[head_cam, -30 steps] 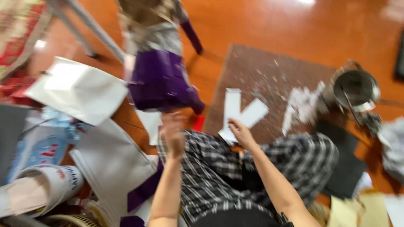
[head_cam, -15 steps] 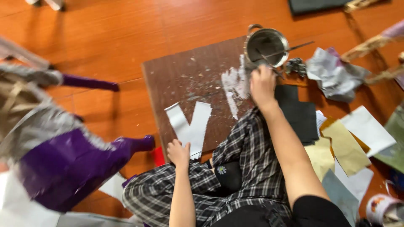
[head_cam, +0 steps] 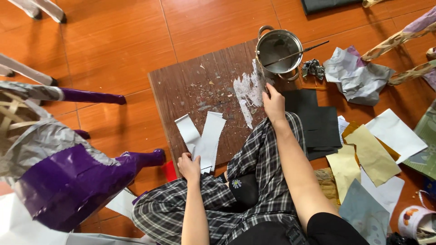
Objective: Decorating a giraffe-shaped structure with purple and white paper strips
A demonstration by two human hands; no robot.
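Observation:
I sit cross-legged on an orange wooden floor in front of a brown board (head_cam: 200,86) flecked with paper scraps. My left hand (head_cam: 188,166) rests at the board's near edge, its fingers curled on the lower end of two white paper strips (head_cam: 205,138). My right hand (head_cam: 274,101) lies flat on the board with its fingers apart, beside a torn white patch (head_cam: 247,88). Its fingertips reach just below a metal pot (head_cam: 278,49). A thin brush (head_cam: 297,52) lies across the pot's rim.
A purple and grey papier-mâché animal figure (head_cam: 68,177) stands at the left. Black sheets (head_cam: 318,120) and yellow, white and grey papers (head_cam: 370,156) lie at the right. Crumpled grey paper (head_cam: 356,75) lies near the pot, and a small tub (head_cam: 415,220) sits at the bottom right.
The view swung right and steadied. My right hand left the white strips, reached up to the pot and now sits slightly below it. My left hand moved from my knee to the strips' lower end.

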